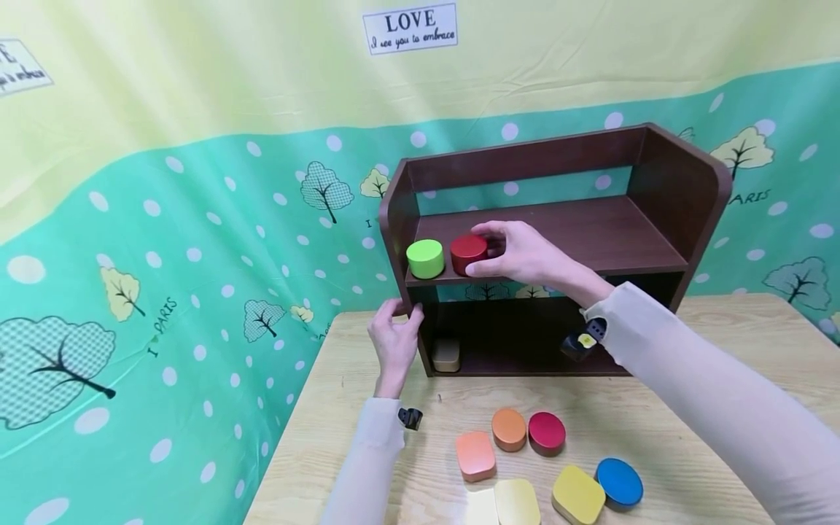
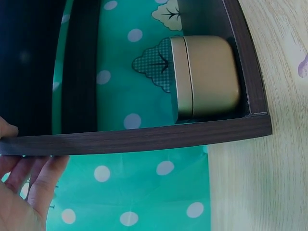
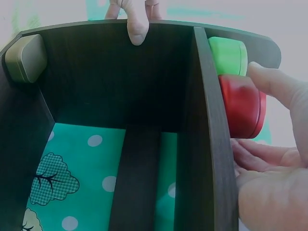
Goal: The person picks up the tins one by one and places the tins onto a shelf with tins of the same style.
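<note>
Head view: the red tin (image 1: 469,253) stands on the upper shelf (image 1: 590,233) near its left front corner, just right of the green tin (image 1: 425,258). The right hand (image 1: 518,254) grips the red tin from the right. Rightward the board is bare. The left hand (image 1: 394,337) clasps the shelf's left wall.

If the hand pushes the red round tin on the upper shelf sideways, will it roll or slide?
The red tin stands on its flat base, so it would probably slide, not roll. Its low, wide shape suggests little risk of tipping. The green tin sits close beside it, so a leftward push by the right hand would likely bump it.
</note>
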The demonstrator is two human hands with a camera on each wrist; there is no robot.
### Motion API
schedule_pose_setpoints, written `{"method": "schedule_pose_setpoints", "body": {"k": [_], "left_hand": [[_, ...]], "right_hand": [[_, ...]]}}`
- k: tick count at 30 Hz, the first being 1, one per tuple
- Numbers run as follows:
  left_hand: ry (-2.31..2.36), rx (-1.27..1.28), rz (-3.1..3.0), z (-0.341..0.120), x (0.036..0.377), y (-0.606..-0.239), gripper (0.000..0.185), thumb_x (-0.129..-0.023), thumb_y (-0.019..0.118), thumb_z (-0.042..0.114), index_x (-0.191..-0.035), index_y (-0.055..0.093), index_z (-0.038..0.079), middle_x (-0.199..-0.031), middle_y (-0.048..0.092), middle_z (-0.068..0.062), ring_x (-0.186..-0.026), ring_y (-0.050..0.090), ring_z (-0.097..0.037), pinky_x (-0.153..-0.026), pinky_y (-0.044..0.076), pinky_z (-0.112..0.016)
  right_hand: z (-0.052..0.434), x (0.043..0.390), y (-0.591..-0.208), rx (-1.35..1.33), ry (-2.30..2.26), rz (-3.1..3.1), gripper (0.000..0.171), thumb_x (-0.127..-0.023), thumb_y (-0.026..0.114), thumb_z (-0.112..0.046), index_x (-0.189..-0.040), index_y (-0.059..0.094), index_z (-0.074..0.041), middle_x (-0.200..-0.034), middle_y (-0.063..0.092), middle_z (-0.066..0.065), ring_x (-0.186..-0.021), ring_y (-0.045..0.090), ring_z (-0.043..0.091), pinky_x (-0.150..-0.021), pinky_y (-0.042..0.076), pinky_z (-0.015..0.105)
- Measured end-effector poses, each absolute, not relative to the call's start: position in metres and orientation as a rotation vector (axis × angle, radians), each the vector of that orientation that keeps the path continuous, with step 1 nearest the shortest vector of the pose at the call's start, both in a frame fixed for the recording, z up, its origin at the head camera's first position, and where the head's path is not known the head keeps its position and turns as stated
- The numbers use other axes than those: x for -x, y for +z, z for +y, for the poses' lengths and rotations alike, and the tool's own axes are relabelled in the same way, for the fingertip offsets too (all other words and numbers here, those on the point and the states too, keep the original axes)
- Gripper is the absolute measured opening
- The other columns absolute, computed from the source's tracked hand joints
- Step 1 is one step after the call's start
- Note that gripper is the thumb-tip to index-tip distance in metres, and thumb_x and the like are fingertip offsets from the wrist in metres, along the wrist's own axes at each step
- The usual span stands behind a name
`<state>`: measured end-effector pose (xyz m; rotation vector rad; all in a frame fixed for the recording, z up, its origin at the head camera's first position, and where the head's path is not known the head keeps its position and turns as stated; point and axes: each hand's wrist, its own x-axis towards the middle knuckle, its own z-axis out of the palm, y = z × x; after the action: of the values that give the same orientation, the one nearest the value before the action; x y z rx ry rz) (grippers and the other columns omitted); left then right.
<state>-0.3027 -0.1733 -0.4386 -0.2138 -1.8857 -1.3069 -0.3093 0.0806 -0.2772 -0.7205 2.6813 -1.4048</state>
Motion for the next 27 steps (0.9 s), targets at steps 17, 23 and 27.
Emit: {"method": "schedule_pose_setpoints", "body": {"k": [17,23,27], "left_hand": [[-1.313,0.227,-1.887,-0.171,0.303,-0.437,0.006,-0.087,0.081,0.005,-0.090,0.079,0.000,-0.089,0.080,-0.019,-0.085,0.075,-0.036,-0.084,0.058,-0.045],[-1.326,0.208,-1.899,-0.171,0.300,-0.434,0.008,-0.087,0.080,0.004,-0.091,0.079,-0.002,-0.090,0.080,-0.022,-0.086,0.075,-0.038,-0.086,0.058,-0.051],[-1.331,0.206,-1.903,-0.172,0.299,-0.434,0.008,-0.087,0.080,0.004,-0.091,0.078,-0.003,-0.090,0.079,-0.022,-0.086,0.074,-0.038,-0.085,0.058,-0.050]], "right_hand": [[0.109,0.278,-0.275,0.732,-1.376,2.664,0.087,-0.098,0.083,-0.025,-0.166,0.037,0.004,-0.167,0.051,0.024,-0.154,0.050,0.044,-0.129,0.039,0.058],[0.120,0.266,-0.280,0.736,-1.373,2.702,0.086,-0.097,0.084,-0.027,-0.166,0.039,0.001,-0.166,0.052,0.024,-0.154,0.051,0.044,-0.127,0.040,0.058],[0.125,0.257,-0.282,0.728,-1.374,2.723,0.085,-0.096,0.084,-0.025,-0.165,0.042,-0.001,-0.165,0.054,0.022,-0.153,0.053,0.042,-0.126,0.042,0.057]]}}
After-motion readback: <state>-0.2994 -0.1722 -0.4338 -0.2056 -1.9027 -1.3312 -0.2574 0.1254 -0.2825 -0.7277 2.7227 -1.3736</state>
